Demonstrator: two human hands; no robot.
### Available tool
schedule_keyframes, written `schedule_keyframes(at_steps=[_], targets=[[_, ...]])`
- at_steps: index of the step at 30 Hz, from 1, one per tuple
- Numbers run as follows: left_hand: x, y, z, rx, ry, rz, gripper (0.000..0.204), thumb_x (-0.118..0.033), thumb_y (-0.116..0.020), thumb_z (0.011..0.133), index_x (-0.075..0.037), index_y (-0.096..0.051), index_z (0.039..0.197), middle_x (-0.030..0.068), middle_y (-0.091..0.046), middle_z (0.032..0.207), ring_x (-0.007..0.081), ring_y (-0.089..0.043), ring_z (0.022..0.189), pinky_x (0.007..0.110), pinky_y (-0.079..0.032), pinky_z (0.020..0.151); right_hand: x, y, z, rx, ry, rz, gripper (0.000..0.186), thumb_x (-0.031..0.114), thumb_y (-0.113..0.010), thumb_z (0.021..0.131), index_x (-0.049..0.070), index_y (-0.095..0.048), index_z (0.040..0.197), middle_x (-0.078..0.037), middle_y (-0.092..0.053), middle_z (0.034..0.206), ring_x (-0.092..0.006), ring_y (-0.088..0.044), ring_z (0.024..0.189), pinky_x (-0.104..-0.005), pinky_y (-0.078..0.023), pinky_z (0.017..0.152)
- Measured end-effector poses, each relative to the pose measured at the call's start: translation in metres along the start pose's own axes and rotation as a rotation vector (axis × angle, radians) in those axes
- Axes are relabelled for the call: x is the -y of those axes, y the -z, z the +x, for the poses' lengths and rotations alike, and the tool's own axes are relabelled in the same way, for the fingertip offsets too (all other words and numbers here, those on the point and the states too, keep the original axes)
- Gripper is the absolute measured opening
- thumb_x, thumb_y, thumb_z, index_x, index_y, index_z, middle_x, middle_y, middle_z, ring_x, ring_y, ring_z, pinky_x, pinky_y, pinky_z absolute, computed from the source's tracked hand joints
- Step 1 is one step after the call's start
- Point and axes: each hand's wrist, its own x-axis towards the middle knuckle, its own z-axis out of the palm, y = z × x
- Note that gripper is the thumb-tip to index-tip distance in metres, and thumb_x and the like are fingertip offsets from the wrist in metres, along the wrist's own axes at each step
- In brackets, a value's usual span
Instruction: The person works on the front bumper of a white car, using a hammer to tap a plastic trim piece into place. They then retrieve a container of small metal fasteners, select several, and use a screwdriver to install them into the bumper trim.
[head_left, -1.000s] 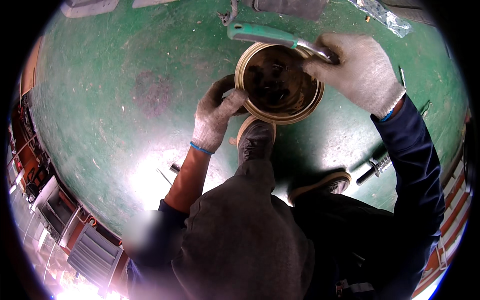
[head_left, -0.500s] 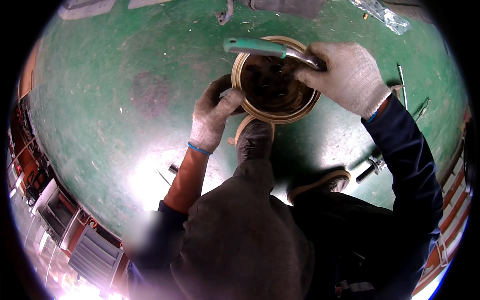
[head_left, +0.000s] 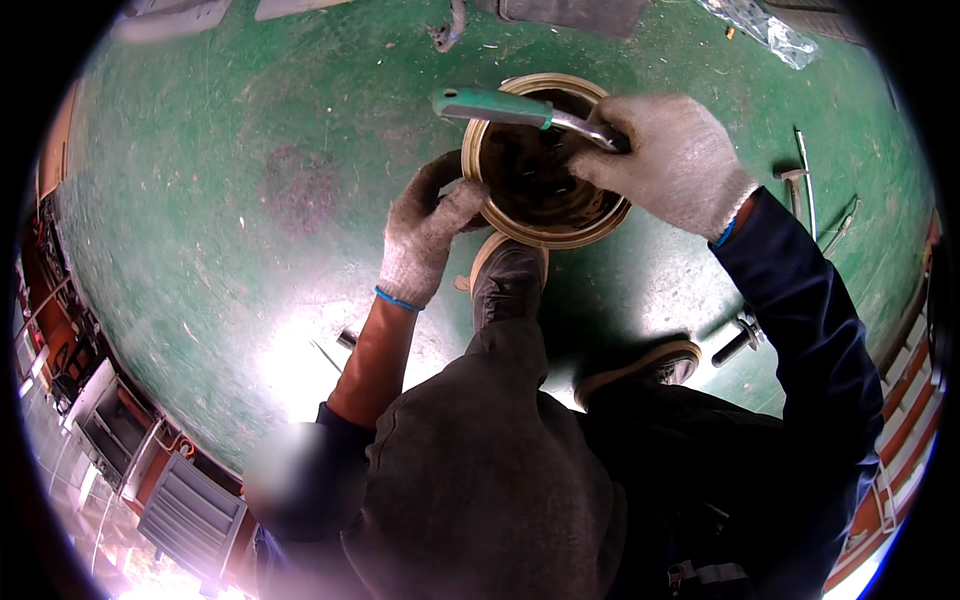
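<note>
A round metal can (head_left: 546, 236) with a gold-coloured rim and dark, glossy, greasy contents stands in front of my left shoe. My gloved left hand (head_left: 425, 225) grips its left side, thumb near the rim and fingers around the outer wall. Over the can's right side, my gloved right hand (head_left: 665, 150) is closed around the head end of a ratchet wrench (head_left: 500, 106). The wrench's green-and-grey handle points left across the can's far rim, above the opening. Much of the wrench's head is hidden by the glove, and the fingertips reach over the dark contents.
On the green floor (head_left: 350, 130) at the right lie a hammer (head_left: 795, 188), a long metal rod (head_left: 806, 180) and a pliers-like tool (head_left: 845, 228). A dark-handled tool (head_left: 735, 345) lies beside my right shoe (head_left: 670, 362). Crumpled clear plastic (head_left: 775, 38) is at the far right.
My right hand and the ratchet wrench have shifted slightly left and a little down over the can. My left hand has stayed on the can, which has barely moved left.
</note>
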Motion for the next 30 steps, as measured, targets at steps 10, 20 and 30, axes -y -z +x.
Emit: schedule_keyframes(at_steps=[10,20,30], targets=[[-0.001,0.0,-0.001,-0.009,-0.003,-0.007,0.064,-0.033,-0.075,0.095,0.008,-0.054,0.139,0.0158,-0.066,0.124,0.02,-0.068,0.108,0.034,-0.059,0.09,0.011,0.002,0.001,0.034,-0.049,-0.076,0.032,0.038,-0.07,0.088,0.007,-0.073,0.098,-0.016,-0.072,0.087,-0.0351,-0.072,0.089,-0.0466,-0.058,0.081],[0.001,0.002,0.001,-0.006,0.01,-0.002,0.063,-0.032,-0.075,0.094,0.006,-0.055,0.139,0.0145,-0.066,0.125,0.0198,-0.067,0.109,0.035,-0.059,0.09,0.01,0.0,0.003,0.143,-0.028,-0.098,0.035,0.038,-0.07,0.086,0.005,-0.075,0.099,-0.019,-0.072,0.088,-0.0361,-0.072,0.087,-0.0466,-0.058,0.082],[0.001,0.002,0.001,0.003,0.012,-0.002,0.064,-0.034,-0.076,0.094,0.007,-0.054,0.139,0.0151,-0.066,0.125,0.0196,-0.067,0.109,0.034,-0.058,0.09,0.004,0.009,0.004,-0.025,0.009,-0.044,0.038,0.039,-0.071,0.086,0.003,-0.074,0.099,-0.02,-0.072,0.088,-0.0372,-0.072,0.088,-0.0469,-0.058,0.084]])
